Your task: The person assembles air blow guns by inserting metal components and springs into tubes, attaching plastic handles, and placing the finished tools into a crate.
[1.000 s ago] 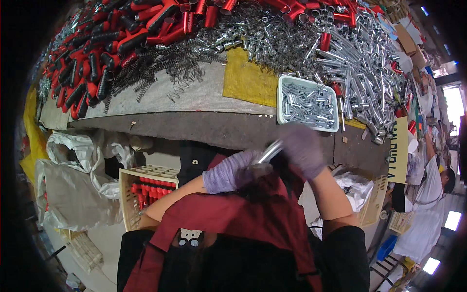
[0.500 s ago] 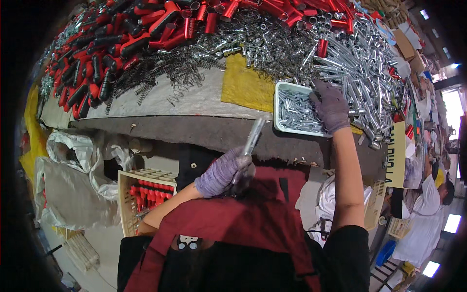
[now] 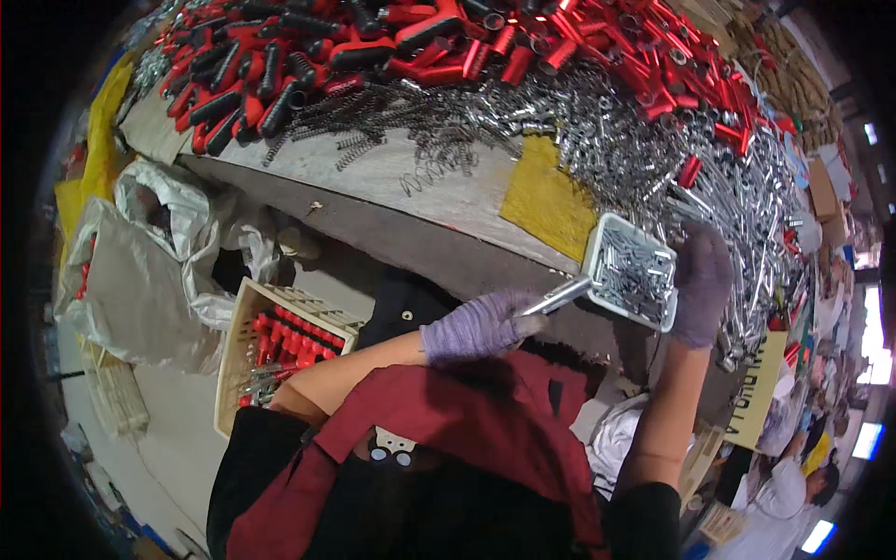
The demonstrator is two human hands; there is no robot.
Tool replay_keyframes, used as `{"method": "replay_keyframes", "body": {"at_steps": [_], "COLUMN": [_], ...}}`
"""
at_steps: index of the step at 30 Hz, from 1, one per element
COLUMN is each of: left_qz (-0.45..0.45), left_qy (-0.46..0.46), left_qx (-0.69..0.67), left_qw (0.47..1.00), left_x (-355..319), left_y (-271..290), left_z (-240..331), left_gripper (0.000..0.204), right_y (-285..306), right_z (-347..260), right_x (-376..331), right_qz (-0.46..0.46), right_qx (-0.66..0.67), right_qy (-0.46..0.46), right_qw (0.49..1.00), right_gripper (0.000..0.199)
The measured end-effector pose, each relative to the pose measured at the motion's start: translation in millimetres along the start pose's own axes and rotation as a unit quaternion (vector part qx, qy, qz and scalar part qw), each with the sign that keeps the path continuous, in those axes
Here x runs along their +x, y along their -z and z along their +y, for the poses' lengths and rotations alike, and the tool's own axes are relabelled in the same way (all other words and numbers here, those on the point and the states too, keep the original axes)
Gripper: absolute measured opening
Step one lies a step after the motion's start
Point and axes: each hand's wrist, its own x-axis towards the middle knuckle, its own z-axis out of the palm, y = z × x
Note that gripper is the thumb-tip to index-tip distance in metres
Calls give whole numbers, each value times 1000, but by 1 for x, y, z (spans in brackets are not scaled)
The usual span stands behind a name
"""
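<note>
My left hand point(image 3: 481, 327), in a grey-purple knit glove, is closed around a shiny metal tube point(image 3: 558, 295). The tube points up and right, its free end near the lower left corner of a white tray point(image 3: 597, 245). Many short silver pins point(image 3: 635, 275) lie in that tray. My right hand point(image 3: 702, 289), gloved alike, is at the tray's right side, beside the heap of long metal rods point(image 3: 754, 238). Its fingers are drawn together, somewhat blurred, and whatever they hold is hidden.
Red and black handles point(image 3: 247, 79), red tubes point(image 3: 560, 56) and dark springs point(image 3: 364, 126) are heaped along the bench's far side. A yellow cloth point(image 3: 546, 198) lies left of the tray. Below the bench stands a cream crate point(image 3: 233, 373) of red-handled parts, near white sacks point(image 3: 135, 299).
The view has turned, shifting the bench. My left hand has tilted the tube flatter and brought it toward the tray. My right hand has drawn back from over the pins to the tray's right edge.
</note>
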Motion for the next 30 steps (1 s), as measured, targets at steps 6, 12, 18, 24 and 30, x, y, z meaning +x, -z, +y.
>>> {"method": "replay_keyframes", "body": {"at_steps": [6,12,18,24,30], "left_qz": [33,53,155,270,139], "left_qy": [-121,-126,-199,-238,-229], "left_qx": [147,262,224,385,451], "left_qw": [981,955,941,850,852], "left_x": [5,11,3,6,11], "left_y": [20,51,104,161,163], "left_z": [16,33,47,24,33], "left_gripper": [44,56,59,56,50], "right_y": [-16,-72,-137,-228,-397], "right_z": [-15,-38,-68,-104,-145], "right_x": [-6,-3,29,107,172], "right_qz": [-232,-304,-349,-309,-302], "right_qx": [-89,-166,-194,-183,-298], "right_qy": [-10,175,220,292,575], "right_qw": [969,922,890,886,699], "right_gripper": [12,24,22,21,24]}}
